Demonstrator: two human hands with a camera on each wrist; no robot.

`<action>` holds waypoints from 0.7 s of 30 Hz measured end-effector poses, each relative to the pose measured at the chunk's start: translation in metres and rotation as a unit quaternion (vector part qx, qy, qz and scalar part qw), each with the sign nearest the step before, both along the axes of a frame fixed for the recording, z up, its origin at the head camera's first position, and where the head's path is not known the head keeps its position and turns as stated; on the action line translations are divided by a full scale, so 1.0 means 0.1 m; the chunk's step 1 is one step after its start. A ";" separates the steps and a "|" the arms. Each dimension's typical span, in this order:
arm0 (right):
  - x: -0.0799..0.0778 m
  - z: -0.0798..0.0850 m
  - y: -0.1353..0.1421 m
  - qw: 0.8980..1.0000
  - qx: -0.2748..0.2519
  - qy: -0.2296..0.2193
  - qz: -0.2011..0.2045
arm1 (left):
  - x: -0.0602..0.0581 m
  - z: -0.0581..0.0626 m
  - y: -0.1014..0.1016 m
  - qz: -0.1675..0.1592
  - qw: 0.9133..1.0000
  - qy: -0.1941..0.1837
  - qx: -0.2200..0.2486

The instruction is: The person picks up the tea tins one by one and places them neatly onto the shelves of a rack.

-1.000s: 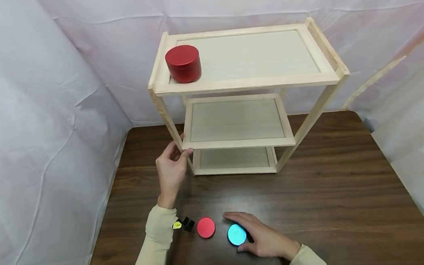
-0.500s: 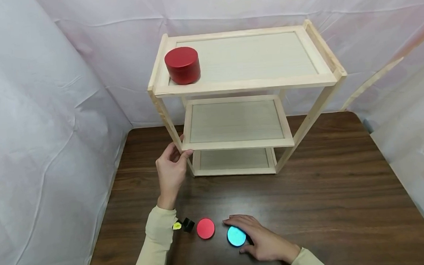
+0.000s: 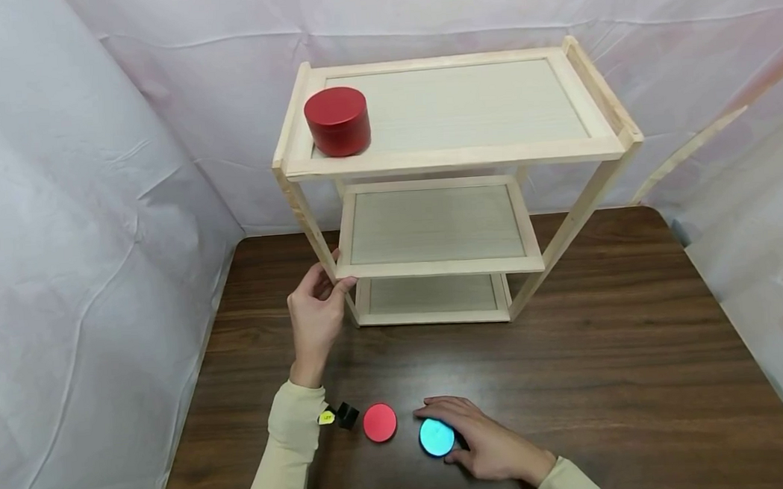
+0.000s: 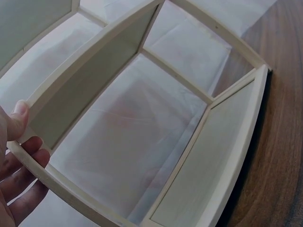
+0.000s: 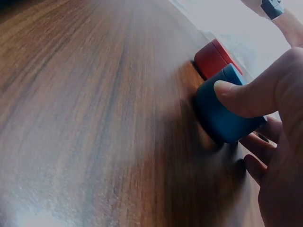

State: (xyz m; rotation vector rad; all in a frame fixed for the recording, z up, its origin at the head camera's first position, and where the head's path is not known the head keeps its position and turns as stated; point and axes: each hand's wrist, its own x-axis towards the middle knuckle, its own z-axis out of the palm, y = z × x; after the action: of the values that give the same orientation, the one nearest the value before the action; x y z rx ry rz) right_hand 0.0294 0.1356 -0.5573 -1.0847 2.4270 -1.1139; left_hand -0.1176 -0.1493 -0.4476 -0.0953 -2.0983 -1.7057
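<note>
My left hand (image 3: 316,313) grips the front left post of a pale three-tier wooden shelf (image 3: 477,104), beside the middle tier. In the left wrist view, the thumb (image 4: 18,120) lies on one side of the frame and the fingers (image 4: 28,198) on the other. On the table in front, my right hand (image 3: 487,440) holds a small round blue tin (image 3: 437,438) from its right side. Its thumb (image 5: 234,97) presses the tin's side in the right wrist view, with the fingers partly hidden behind. A matching small red tin (image 3: 379,423) stands just left of the blue one.
A larger red tin (image 3: 338,122) sits at the left end of the top tier. The shelf stands toward the back of a dark wooden table (image 3: 615,380). White cloth (image 3: 94,218) hangs along the left, back and right. A small black device (image 3: 345,415) sits by the left wrist.
My right hand has shifted slightly around the blue tin, its thumb a little to the right. The left hand keeps its grip on the post, and the other tins stay where they were.
</note>
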 end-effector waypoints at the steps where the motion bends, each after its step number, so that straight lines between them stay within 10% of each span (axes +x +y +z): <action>1: 0.00 0.00 0.00 1.000 0.001 0.000 0.000 | 0.00 0.00 0.00 0.000 1.000 0.001 0.000; 21: -0.04 0.08 0.01 0.999 0.033 0.000 0.017 | -0.03 -0.02 -0.02 -0.007 1.000 -0.001 -0.006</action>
State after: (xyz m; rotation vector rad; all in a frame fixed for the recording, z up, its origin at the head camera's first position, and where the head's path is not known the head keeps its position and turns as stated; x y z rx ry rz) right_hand 0.0250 0.1371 -0.5489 -1.1014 2.4177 -1.0170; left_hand -0.1204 -0.1515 -0.4497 -0.1114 -2.1145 -1.7025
